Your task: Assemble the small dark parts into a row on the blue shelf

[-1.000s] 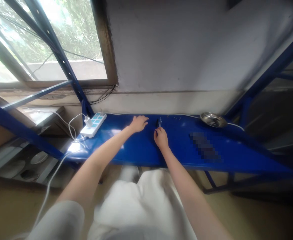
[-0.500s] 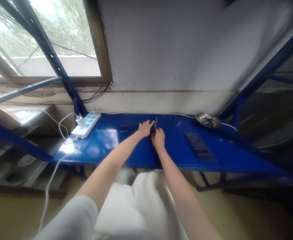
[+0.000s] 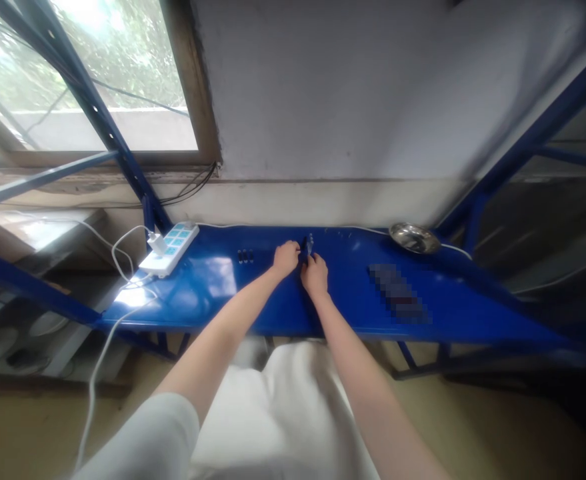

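My left hand (image 3: 287,259) is closed above the blue tabletop, its fingertips pinching a small dark piece (image 3: 303,244) too small to name. Beside it, my right hand (image 3: 315,273) is curled with its fingertips at a small clear, shiny piece (image 3: 311,241), which it seems to grip at the lower end. The two hands are close together but apart. Left of them, three small dark cylinders (image 3: 245,256) stand or lie in a short row; which, I cannot tell.
A white power strip (image 3: 169,251) with a plug and cable is at the table's left end. At the back right sits a shiny metal bowl (image 3: 415,238), with a blurred-out dark object (image 3: 397,293) in front. Tiny bits (image 3: 340,233) lie along the back edge of the blue table (image 3: 473,307).
My left hand's fingers, stretched out toward the clear piece before, have curled in and now pinch a small dark piece. My right hand stays nearly in place.
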Motion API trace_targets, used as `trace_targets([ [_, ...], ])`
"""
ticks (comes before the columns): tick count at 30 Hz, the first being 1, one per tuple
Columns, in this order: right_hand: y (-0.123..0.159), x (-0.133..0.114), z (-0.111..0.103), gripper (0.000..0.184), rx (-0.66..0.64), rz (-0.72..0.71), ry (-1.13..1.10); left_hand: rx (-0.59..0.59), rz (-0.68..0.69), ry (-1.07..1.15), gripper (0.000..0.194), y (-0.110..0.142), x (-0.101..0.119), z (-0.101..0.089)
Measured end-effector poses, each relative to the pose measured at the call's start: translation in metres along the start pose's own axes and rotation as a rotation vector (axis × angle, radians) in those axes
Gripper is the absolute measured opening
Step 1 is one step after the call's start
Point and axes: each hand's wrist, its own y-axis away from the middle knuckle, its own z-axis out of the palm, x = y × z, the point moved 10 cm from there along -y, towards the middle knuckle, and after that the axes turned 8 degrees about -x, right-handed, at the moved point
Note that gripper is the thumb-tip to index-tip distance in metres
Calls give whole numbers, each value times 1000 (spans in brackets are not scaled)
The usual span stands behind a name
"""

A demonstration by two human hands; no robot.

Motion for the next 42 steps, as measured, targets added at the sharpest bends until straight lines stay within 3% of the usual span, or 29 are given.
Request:
trace_targets([
  [5, -2, 1, 5, 40, -37, 19, 1, 251, -111, 396, 8, 34, -38, -14],
  [11, -9, 6, 13, 40, -88, 43, -18, 361, -107, 646, 9, 76, -56, -17],
  [20, -23, 14, 29, 44, -208, 137, 11, 494, -91, 579, 14, 103, -49, -29],
  [29, -26, 13, 29, 40, -161, 125, -6, 521, -79, 583, 15, 107, -47, -34],
  [35, -13, -3, 3, 34, -43, 22, -98, 533, -93, 590, 15, 108, -49, -35],
  [42, 14, -20, -46, 28, 193, -27, -441, 535, -108, 607, 15, 109, -51, -35],
])
